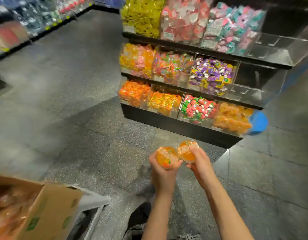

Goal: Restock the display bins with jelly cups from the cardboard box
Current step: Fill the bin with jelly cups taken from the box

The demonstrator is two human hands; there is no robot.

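Note:
My left hand holds an orange jelly cup with its lid facing up. My right hand grips a second orange jelly cup beside it, and the two cups nearly touch. Both hands are out over the floor in front of the display rack. The bottom-right bin of the rack holds similar orange jelly cups. The open cardboard box sits at the lower left, with orange cups blurred inside it.
The tiered rack carries clear bins of yellow, pink, purple, green and orange sweets. A blue object stands behind its right end. Another shelf row runs along the far left. Grey speckled floor lies between.

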